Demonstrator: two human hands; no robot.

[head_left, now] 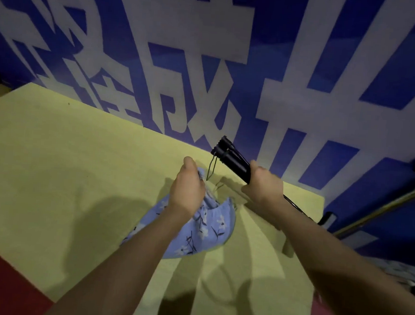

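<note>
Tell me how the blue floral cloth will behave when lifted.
Likely floppy: the blue floral cloth bunches and folds under the left hand gripping its edge. Probably light, sagging onto the yellow table rather than holding shape. Unlikely to roll or break.

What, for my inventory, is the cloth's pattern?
Cloth: light blue, white flowers, dark stems; head view.

My left hand [186,188] pinches the top of a blue flowered cloth [210,229] above the yellow table [52,157], while my right hand [263,186] grips a black folded tripod [231,159], tilted toward the blue wall [332,67].
</note>
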